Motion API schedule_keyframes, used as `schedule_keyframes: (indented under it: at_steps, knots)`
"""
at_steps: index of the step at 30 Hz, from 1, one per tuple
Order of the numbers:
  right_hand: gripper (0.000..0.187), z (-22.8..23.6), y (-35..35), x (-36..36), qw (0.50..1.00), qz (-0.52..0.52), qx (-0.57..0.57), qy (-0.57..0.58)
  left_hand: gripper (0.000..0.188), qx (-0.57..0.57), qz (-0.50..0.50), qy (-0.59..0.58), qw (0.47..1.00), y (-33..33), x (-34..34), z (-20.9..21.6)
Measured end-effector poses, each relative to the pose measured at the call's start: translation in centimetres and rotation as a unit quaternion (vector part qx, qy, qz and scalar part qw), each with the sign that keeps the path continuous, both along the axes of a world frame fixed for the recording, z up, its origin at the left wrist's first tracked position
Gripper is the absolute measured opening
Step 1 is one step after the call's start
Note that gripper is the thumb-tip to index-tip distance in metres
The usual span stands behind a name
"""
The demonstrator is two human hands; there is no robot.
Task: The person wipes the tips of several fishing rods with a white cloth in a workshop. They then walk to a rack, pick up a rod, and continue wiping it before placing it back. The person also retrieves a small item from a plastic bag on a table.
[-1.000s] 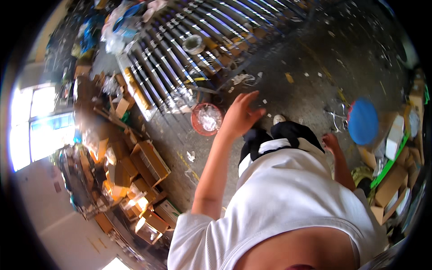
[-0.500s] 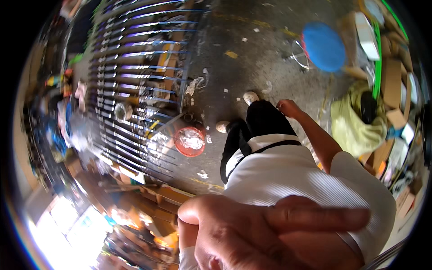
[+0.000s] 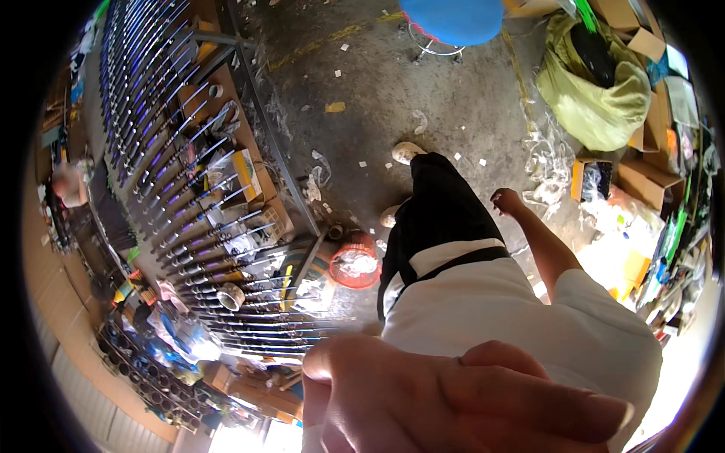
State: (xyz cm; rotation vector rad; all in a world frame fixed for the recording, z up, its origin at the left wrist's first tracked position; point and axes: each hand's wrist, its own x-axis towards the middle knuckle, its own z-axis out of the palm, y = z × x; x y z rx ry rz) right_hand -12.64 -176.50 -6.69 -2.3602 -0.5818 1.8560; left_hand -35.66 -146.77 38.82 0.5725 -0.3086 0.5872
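Note:
My left hand [image 3: 423,400] is raised large and close at the lower edge, with its back showing. Its longer fingers stretch to the right, a shorter one is bent on top, and nothing shows in it; part of the hand lies beyond the picture. Down beside my right leg, my right hand [image 3: 508,201] hangs over the floor at the end of a bent bare arm. Small in view, its fingers curl loosely with a slight gap and nothing visible between them. It touches nothing. Nearest to it is a heap of clear plastic wrap [image 3: 551,170].
To the left, a rack holds a long row of thin dark rods [image 3: 162,151] like fishing rods. A red basket [image 3: 355,260] with pale scraps stands by my legs. Ahead is a blue round stool [image 3: 453,19]. At right are a yellow-green sack [image 3: 593,98] and cardboard boxes [image 3: 646,185].
The view has turned; the stool has shifted up and left, the basket right. More of the rod row shows. My left hand sits slightly lower, its fingers tilted downward. My right hand remains beside my leg.

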Motion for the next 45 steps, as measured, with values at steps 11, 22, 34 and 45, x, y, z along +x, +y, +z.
schedule_keyframes:
  at_steps: [11, 22, 34, 45]
  knots:
    - [0.019, -3.9, 19.0, 4.9, 0.773, 0.559, 0.164, -0.253, 0.077, -0.052, 0.14, 0.37, 0.917, -0.7, -5.0, -9.9]
    - [0.052, -19.0, 44.3, 18.2, 0.333, 0.871, 0.113, -0.342, 0.031, -0.372, 0.153, 0.806, 0.434, -26.4, -20.0, -22.2]
    - [0.046, -33.1, 46.1, 30.1, 0.053, 0.951, -0.077, -0.295, 0.031, -0.148, 0.126, 0.874, 0.445, -24.2, -14.7, -27.1]
    - [0.044, -30.5, 33.8, 20.0, 0.217, 0.958, 0.022, -0.187, 0.026, -0.223, 0.161, 0.843, 0.463, -35.2, -19.9, -29.9]
